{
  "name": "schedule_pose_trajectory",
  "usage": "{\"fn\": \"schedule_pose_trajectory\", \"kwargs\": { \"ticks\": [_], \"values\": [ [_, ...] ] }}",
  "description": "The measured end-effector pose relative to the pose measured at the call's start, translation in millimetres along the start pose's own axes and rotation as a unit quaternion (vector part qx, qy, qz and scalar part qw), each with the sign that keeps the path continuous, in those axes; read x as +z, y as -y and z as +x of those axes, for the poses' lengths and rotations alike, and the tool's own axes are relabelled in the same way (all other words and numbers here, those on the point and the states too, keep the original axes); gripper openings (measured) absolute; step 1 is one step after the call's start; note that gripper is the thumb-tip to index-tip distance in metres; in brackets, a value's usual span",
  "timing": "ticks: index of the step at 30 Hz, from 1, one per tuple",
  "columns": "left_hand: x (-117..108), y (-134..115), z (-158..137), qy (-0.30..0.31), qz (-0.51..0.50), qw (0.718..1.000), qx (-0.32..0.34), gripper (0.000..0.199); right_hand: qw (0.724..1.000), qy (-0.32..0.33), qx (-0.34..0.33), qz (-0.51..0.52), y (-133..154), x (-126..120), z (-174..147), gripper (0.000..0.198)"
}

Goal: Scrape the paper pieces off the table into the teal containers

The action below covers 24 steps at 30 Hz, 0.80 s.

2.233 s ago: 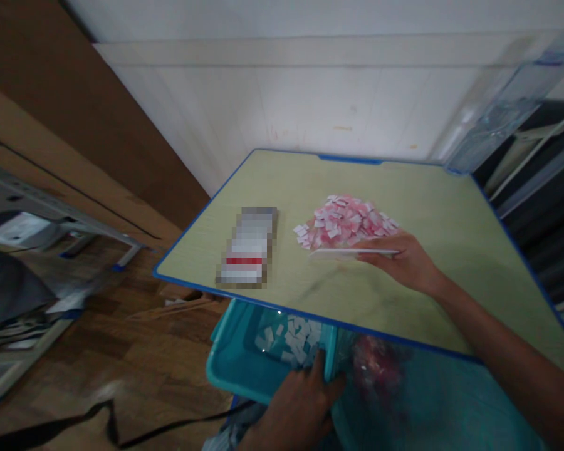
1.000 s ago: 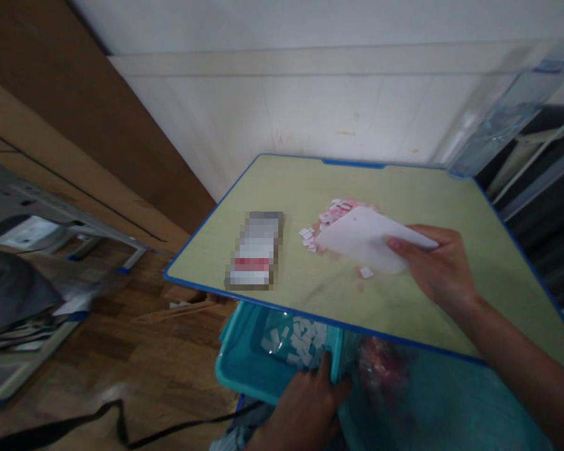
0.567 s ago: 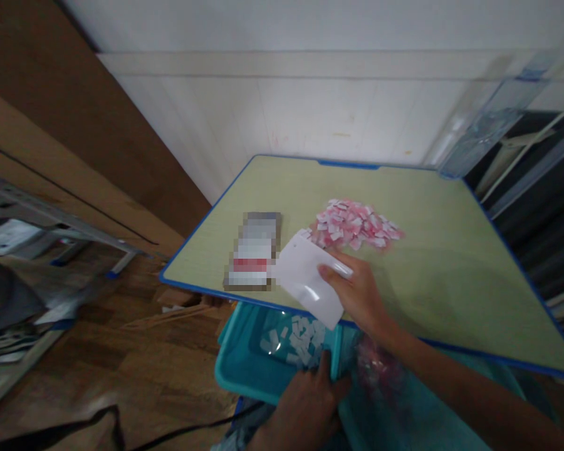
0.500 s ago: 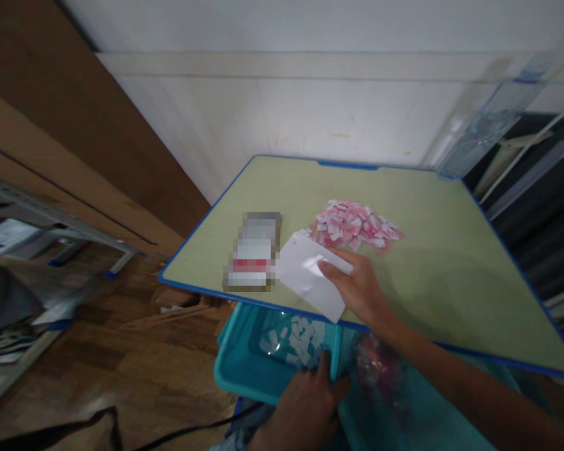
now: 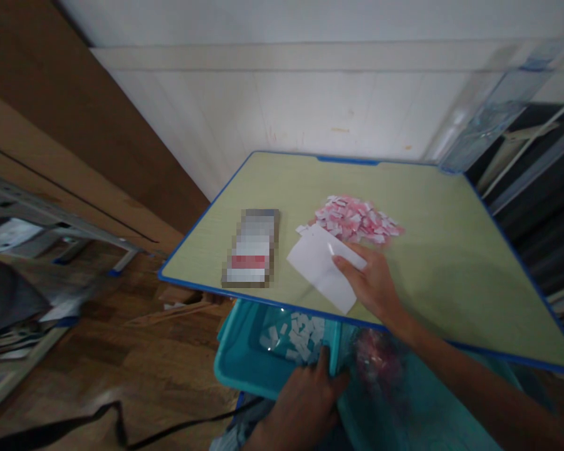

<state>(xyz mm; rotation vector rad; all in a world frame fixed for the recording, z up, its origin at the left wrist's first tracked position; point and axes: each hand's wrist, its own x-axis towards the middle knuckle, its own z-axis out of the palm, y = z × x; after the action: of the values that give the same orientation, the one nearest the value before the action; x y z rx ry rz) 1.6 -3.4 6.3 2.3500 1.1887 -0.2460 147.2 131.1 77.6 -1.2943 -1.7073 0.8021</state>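
My right hand [image 5: 371, 279] pinches a flat white card [image 5: 326, 266], thumb on top and fingers beneath. The card lies low over the pale green table [image 5: 451, 263], its far edge beside a heap of small pink and white packets [image 5: 352, 219]. Below the table's front edge, my left hand [image 5: 308, 394] is closed over the rim of a teal plastic bin [image 5: 249, 379], with the index finger pointing forward and the thumb to the right. Small white pieces [image 5: 305, 335] are scattered inside that bin. The undersides of both hands are hidden.
A blurred-out phone-like slab [image 5: 251, 247] lies left on the table. Beside the first bin stands a second teal bin [image 5: 437, 394] holding a clear bag with pink contents [image 5: 378, 357]. A large clear bottle [image 5: 498, 119] stands at the back right corner. A strap [image 5: 117, 416] hangs lower left.
My right hand has slid the white card a little to the right and away from the phone-like slab. My left hand stays on the bin rim. The view has shifted slightly.
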Motion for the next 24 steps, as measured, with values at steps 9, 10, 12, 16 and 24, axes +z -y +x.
{"fn": "schedule_pose_trajectory", "kwargs": {
  "ticks": [9, 10, 12, 16, 24],
  "values": [
    [0, 0, 1, 0.007, 0.013, 1.000, -0.006, 0.044, 0.991, -0.090, 0.058, -0.078, -22, -57, -17, 0.026],
    [-1, 0, 1, 0.008, 0.015, 1.000, -0.005, 0.043, 0.989, -0.098, 0.072, -0.088, -24, -64, -20, 0.026],
    [-1, 0, 1, 0.010, 0.015, 1.000, -0.004, 0.043, 0.982, -0.116, 0.100, -0.110, -28, -77, -24, 0.025],
    [0, 1, 2, 0.012, 0.011, 1.000, -0.008, 0.044, 0.977, -0.119, 0.132, -0.121, -33, -94, -29, 0.027],
    [2, 4, 4, 0.008, 0.009, 1.000, -0.007, 0.045, 0.975, -0.170, 0.064, 0.127, -36, -122, 15, 0.022]
  ]
}}
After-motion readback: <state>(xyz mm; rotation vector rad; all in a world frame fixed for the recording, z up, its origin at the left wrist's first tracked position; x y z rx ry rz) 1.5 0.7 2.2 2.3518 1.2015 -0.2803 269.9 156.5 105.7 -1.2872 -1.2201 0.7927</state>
